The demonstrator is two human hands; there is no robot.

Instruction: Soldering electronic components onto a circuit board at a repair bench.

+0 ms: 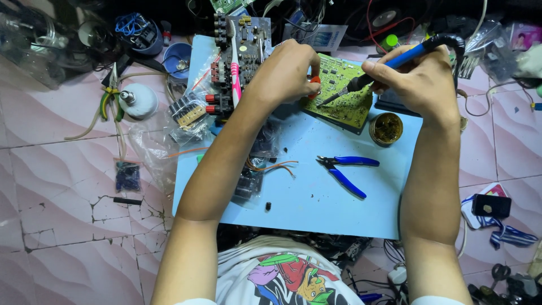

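While the right hand (420,79) grips a blue-handled soldering iron (389,65) like a pen, tip down on the green circuit board (344,93), the left hand (285,70) is closed over the board's edge at about nine o'clock, pinching something orange. The board looks light, stiff and fragile, best held by its edges; the iron only by its handle. A light-blue mat (316,192) on cracked pink floor tiles (62,186) serves as surface, with blue cutters (344,169) at six o'clock, a flux tin (386,127) at four, and clutter crowding the room.
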